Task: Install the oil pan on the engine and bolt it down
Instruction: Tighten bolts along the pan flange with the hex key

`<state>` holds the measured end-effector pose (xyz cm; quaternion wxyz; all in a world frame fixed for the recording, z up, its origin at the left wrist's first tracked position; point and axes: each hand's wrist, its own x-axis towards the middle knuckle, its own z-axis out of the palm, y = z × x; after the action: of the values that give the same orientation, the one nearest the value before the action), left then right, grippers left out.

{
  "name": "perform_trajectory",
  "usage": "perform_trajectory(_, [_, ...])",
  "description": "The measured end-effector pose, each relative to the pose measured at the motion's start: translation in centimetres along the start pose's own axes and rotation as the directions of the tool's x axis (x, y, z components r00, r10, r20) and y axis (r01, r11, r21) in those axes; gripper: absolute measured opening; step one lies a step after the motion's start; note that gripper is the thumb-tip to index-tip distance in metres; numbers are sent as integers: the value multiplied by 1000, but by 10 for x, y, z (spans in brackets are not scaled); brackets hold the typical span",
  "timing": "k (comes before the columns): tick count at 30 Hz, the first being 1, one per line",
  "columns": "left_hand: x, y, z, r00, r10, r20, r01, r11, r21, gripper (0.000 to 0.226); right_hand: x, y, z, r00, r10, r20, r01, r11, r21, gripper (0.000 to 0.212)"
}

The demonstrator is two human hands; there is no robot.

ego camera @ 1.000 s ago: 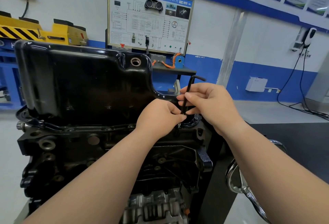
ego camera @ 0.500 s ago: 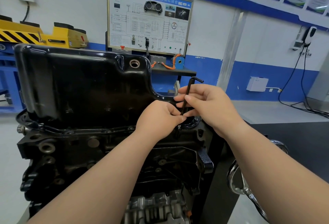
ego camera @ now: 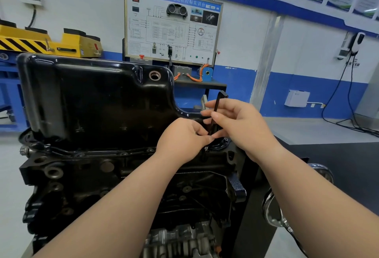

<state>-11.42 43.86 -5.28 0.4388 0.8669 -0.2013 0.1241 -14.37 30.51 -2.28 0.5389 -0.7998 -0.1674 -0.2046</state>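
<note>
Now left hand (ego camera: pixel 182 140), right hand (ego camera: pixel 242 126) pinch slim L-shaped hex key (ego camera: pixel 217 104) beside glossy oil pan (ego camera: pixel 98 101).

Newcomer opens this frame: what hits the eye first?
The glossy black oil pan fills the left-centre, sitting on the dark engine block. At its right edge both hands meet: the right hand pinches a near-upright black hex key and the left hand pinches its lower end, by the flange. Behind, a wiring-diagram training board stands at the wall.
</note>
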Motion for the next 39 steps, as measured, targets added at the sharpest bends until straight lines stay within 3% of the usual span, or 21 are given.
perform_trajectory(3, [0,0,0,1000,-9,7,9,1000,0,25,1,-1,-2,1000,1,2,-1,1000,-17,26])
perform_trajectory(7, [0,1,-2,1000,-26,18,26,1000,-14,22,3,0,2,992,-37,-120,25,995,-100,16])
perform_trajectory(11, [-1,0,-2,1000,-24,11,24,1000,-13,20,4,4,5,974,-54,-220,13,983,-183,24])
perform_trajectory(15, [-1,0,-1,1000,-13,10,13,1000,-22,19,0,-1,4,992,-30,-120,19,996,-92,6])
perform_trajectory(20, [-1,-1,-1,1000,-8,10,8,1000,-22,19,2,-7,-1,1000,2,14,-2,1000,0,23])
perform_trajectory(29, [-2,1,-1,1000,3,0,-3,1000,-8,23,3,-2,8,987,-58,-147,46,995,-86,23])
perform_trajectory(39, [-4,4,-3,999,-32,41,32,999,-17,22,3,0,15,969,-92,-229,32,967,-253,20])
